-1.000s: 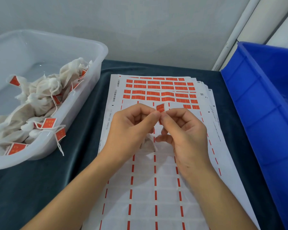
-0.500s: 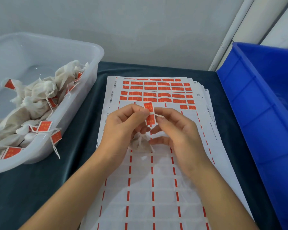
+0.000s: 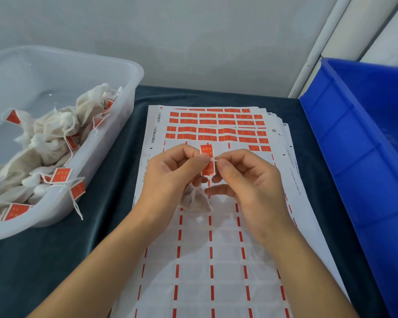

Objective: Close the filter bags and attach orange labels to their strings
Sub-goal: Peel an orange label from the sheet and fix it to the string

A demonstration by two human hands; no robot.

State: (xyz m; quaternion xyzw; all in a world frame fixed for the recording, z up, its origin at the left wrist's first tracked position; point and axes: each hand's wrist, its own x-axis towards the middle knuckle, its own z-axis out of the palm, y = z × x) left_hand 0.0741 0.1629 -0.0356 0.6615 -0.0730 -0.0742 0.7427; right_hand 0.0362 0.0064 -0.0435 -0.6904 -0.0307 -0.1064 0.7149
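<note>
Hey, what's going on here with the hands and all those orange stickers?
A person is tagging filter bags. Both hands work at one orange label: the left hand pinches it while the right hand holds the string across its middle. The label lies open, not yet folded over the string. The filter bag hangs below the fingers, over the label sheets. Already labelled bags fill the clear tub on the left; a blue bin stands on the right.

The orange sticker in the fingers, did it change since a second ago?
Yes. The orange sticker was a small folded bit at the fingertips; it now stands opened out tall, its top nearer the sticker rows on the sheet, pinched by the left hand and right hand.
</note>
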